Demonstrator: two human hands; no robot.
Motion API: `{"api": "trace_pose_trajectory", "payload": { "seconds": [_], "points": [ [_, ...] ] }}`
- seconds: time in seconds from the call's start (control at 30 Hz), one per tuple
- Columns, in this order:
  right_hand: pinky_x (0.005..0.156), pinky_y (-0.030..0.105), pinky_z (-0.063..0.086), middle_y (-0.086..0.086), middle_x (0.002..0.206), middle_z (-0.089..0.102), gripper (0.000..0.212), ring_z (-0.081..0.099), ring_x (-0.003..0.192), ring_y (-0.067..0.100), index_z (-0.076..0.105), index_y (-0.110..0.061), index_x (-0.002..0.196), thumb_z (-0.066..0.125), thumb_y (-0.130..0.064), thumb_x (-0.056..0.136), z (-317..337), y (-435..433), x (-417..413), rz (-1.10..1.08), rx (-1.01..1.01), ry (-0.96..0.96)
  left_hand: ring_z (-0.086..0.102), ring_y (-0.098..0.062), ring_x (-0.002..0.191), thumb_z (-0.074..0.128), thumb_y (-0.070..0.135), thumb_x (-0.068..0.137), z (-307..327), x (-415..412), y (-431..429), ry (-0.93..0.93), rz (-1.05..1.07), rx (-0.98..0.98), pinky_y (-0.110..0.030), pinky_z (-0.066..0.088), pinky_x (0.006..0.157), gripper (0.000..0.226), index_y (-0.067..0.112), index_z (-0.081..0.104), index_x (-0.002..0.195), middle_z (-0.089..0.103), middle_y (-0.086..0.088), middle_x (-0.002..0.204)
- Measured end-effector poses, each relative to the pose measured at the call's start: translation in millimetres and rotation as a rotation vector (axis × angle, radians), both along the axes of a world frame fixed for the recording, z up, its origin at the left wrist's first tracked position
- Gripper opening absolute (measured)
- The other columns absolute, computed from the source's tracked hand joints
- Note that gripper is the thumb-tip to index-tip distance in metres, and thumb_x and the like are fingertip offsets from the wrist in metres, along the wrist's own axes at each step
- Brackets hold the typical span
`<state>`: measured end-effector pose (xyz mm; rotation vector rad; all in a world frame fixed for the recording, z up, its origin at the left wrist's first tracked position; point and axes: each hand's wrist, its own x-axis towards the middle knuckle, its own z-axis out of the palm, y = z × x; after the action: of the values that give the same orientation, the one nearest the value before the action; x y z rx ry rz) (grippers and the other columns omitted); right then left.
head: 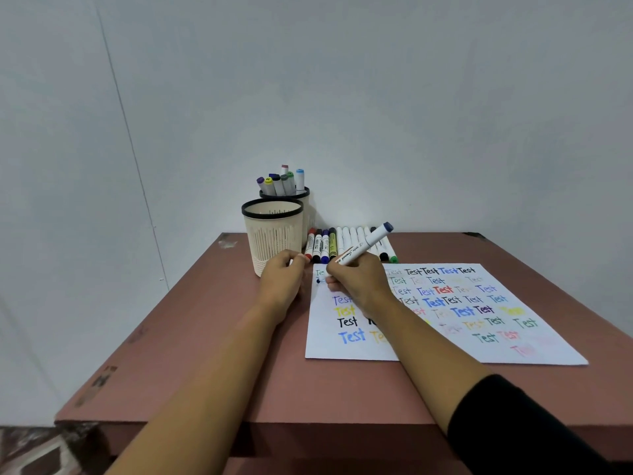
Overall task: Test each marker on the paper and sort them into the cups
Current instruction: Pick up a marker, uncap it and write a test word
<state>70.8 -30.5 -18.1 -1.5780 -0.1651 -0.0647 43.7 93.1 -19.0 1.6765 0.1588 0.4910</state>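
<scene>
Paper (445, 351) on worktop (205, 337), right side. Right grip (356, 279) wrapped round white marker (366, 243), tip on paper's far-left corner. Left grip (279, 279) curled beside near cup (272, 234); can't tell if holding anything. Marker row (325, 245) beyond; far cup (305, 200) w/ markers.

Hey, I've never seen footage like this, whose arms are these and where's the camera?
No machine here: one picture from a camera worn on a person's head, looking down at their own arms. The right hand grips a white marker, writing at the top left of a paper full of coloured "Test" words. The left hand rests by the front cup; whether it holds anything is unclear. More markers lie in a row behind the paper; others stand in the rear cup. All sits on a reddish table.
</scene>
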Motion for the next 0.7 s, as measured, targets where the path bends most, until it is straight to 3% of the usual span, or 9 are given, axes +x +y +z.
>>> {"api": "trace_pose_trajectory", "payload": {
  "seconds": [0.1, 0.4, 0.7],
  "points": [
    [0.067, 0.031, 0.059, 0.012, 0.067, 0.065, 0.011, 0.065, 0.06, 0.02, 0.062, -0.007, 0.072, 0.065, -0.001, 0.081, -0.7, 0.6, -0.1, 0.004, -0.02, -0.001, 0.04, -0.007, 0.034, 0.047, 0.009, 0.09, 1.0, -1.0, -0.7, 0.005, -0.016, -0.021, -0.025, 0.035, 0.048, 0.016, 0.008, 0.059, 0.079, 0.048, 0.007, 0.038],
    [0.069, 0.035, 0.06, 0.01, 0.067, 0.064, 0.014, 0.066, 0.063, 0.022, 0.06, -0.008, 0.07, 0.066, -0.003, 0.081, -0.8, 1.0, -1.0, -0.054, -0.034, -0.022, 0.04, -0.005, 0.032, 0.046, 0.01, 0.09, 0.9, -1.0, -0.8, 0.006, -0.018, -0.019, -0.026, 0.035, 0.048, 0.016, 0.007, 0.059, 0.081, 0.046, 0.007, 0.035],
    [0.066, 0.033, 0.059, 0.011, 0.067, 0.063, 0.008, 0.065, 0.062, 0.022, 0.06, -0.003, 0.075, 0.065, -0.002, 0.081, -0.9, 1.6, -1.7, -0.029, -0.037, -0.017, 0.039, -0.005, 0.031, 0.043, 0.007, 0.091, 3.1, -3.5, -2.3, 0.01, -0.011, -0.014, -0.024, 0.036, 0.046, 0.017, 0.007, 0.058, 0.082, 0.047, -0.003, 0.052]
  ]
}}
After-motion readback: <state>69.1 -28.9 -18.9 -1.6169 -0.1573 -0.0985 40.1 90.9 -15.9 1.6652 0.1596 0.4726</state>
